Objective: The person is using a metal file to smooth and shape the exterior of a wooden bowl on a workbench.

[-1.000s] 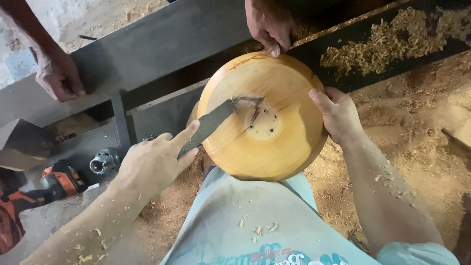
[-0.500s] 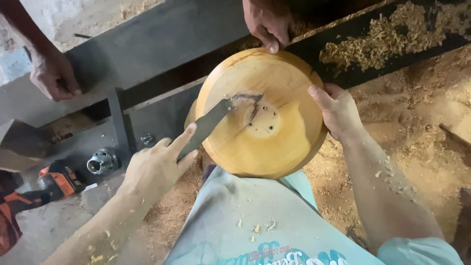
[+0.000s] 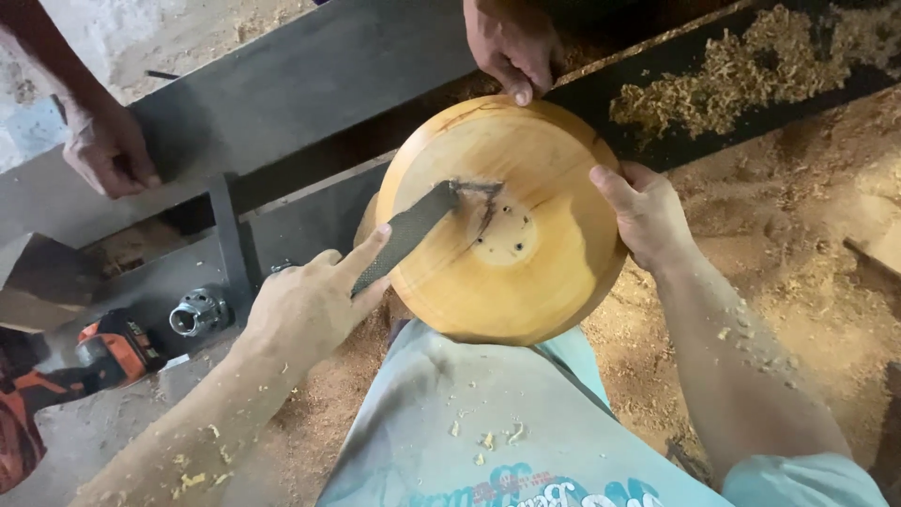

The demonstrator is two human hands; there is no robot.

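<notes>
an orange power drill (image 3: 103,352) lies far left. the left hand (image 3: 305,310) grips a flat metal file (image 3: 408,230), its tip on the round wooden disc (image 3: 511,221). the right hand (image 3: 648,211) clasps the disc's right edge. another person's hand (image 3: 511,42) touches its top.

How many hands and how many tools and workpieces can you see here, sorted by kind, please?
Own hands: 2, left hand and right hand
Other people's hands: 2, and
Round wooden disc: 1
Flat metal rasp: 1
Orange power drill: 1
Total: 7
</notes>
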